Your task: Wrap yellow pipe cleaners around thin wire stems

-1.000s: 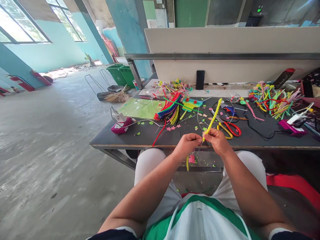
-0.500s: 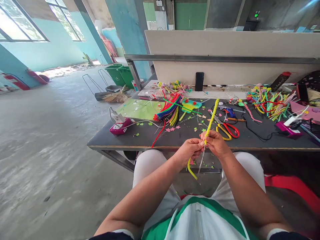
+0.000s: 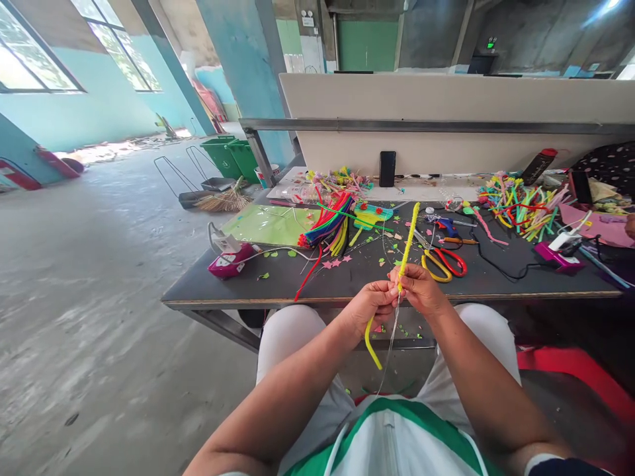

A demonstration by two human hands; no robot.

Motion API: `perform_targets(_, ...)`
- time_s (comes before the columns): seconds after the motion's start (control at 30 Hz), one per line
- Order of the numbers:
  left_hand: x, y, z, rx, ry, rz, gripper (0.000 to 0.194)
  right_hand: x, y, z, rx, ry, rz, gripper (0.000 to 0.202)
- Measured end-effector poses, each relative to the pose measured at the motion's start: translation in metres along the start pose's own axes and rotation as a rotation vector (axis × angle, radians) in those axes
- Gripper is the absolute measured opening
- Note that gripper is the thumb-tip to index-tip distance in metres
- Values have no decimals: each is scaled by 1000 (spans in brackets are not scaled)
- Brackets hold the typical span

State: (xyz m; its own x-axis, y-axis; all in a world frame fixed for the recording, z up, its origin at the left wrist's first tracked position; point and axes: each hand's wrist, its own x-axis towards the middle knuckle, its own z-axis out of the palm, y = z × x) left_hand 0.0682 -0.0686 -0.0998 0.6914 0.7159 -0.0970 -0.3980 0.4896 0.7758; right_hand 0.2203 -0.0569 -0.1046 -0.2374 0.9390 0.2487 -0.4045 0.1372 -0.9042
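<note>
Yellow tail (image 3: pixel 368 340) hangs longer now, mid-frame, while left hand (image 3: pixel 371 305) and right hand (image 3: pixel 421 288) pinch the fuzzy stick (image 3: pixel 409 241), likely light, bendy, best held low.

Yellow strip (image 3: pixel 409 241) hidden at the grip
Behind the hands (image 3: pixel 421 289), it cannot be told whether the yellow tail (image 3: pixel 368 347) below belongs to the same strip. The thin wires (image 3: pixel 393 327) fade out near the jacket (image 3: pixel 409 433). The right edge cuts off another person's hand (image 3: pixel 630 226) and the spotted cloth (image 3: pixel 608 163).
</note>
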Motion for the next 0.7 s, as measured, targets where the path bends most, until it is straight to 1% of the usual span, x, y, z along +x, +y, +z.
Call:
perform_targets(0.17, -1, -1, 4, -24, 14, -4, 28, 0, 0, 4, 80, -15, -22, 20)
perform_targets(0.23, -2, 0, 5, -4, 34, 24, 29, 1, 2, 6, 126, -32, -5, 22)
perform_targets(0.27, -2, 2, 6, 17, 51, 48, 29, 2, 3, 8, 142, -25, 8, 21)
perform_targets(0.33, -3, 6, 6, 90, 112, 114, 30, 4, 6, 9, 148, 42, 15, 17)
perform_targets(0.4, -3, 11, 6, 213, 213, 204, 29, 7, 10, 10, 110, 159, -23, 17)
perform_targets(0.5, -1, 16, 5, 482, 400, 379, 23, 8, 14, 12, -39, 306, -131, 12)
perform_targets(0.6, 2, 16, 5, 814, 573, 555, 16, 5, 14, 15, -274, 375, -237, 9)
perform_targets(0.67, 4, 13, 4, 1027, 637, 637, 11, 1, 13, 17, -440, 413, -288, 11)
perform_targets(0.7, 4, 11, 4, 1120, 646, 669, 10, 0, 12, 18, -519, 436, -300, 11)
